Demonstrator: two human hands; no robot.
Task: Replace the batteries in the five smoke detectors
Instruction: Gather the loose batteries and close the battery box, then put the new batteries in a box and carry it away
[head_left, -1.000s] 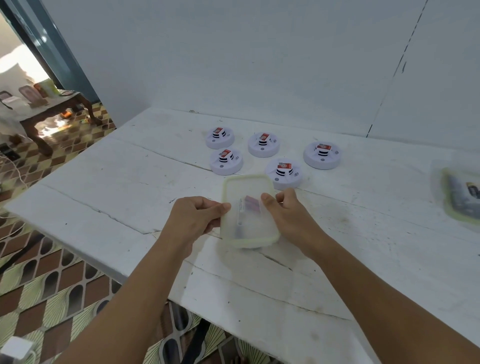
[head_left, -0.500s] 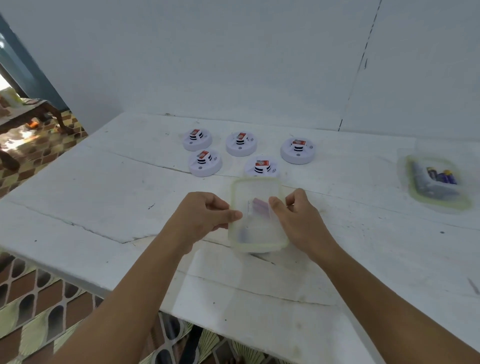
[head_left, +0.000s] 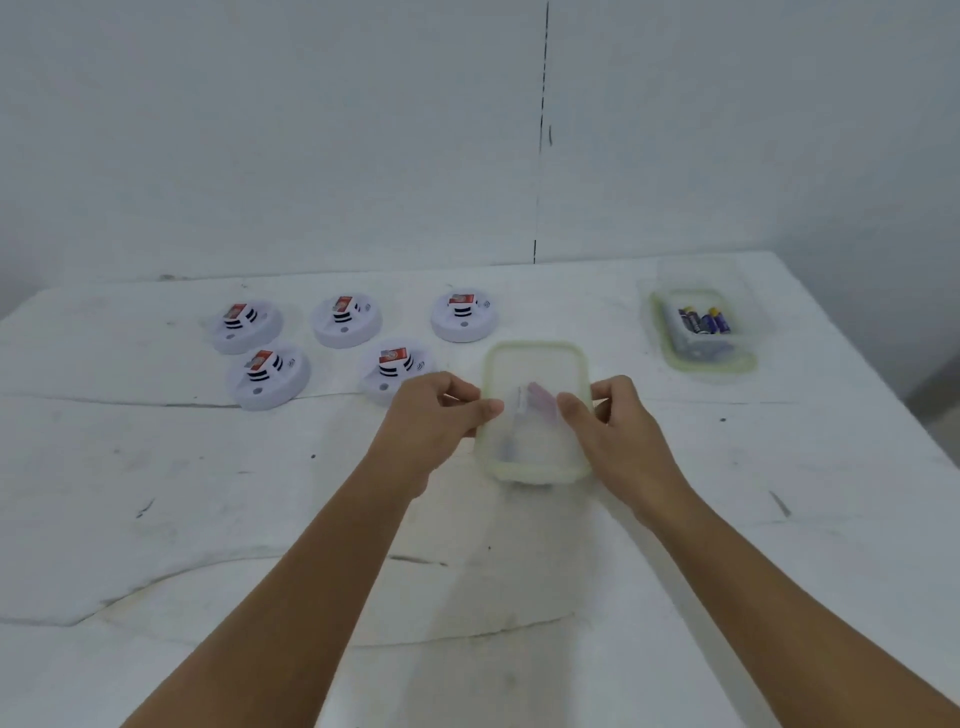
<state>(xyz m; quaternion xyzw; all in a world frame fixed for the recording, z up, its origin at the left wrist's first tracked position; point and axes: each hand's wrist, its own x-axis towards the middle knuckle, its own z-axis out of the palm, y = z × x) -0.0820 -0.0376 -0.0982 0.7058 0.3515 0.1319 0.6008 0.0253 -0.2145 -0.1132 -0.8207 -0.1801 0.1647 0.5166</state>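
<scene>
Smoke detectors, five, white and round, are laid out on the tabletop (head_left: 156, 519) in two rows, all to the left of the lidded container (head_left: 535, 410), which serves as landmark: three in the far row (head_left: 247, 326) (head_left: 346, 320) (head_left: 463, 316), two in the near row (head_left: 269, 375) (head_left: 397, 368). Each carries a red-and-white label on top. All five appear closed and untouched; none is seen opened, so no battery is judged replaced as yet.

Lidded container, translucent with pale green rim, is held just above or on the tabletop; which cannot be told. Small items inside are blurred through the lid. It is gripped at its left edge by the left hand (head_left: 434, 421) and at its right edge by the right hand (head_left: 618, 431), fingers closed on the rim.

Second container (head_left: 704, 332), open, is set well to the right of the landmark; batteries (head_left: 704, 321) are visible inside.

Status: preparation only is judged under way; five replacements remain.
</scene>
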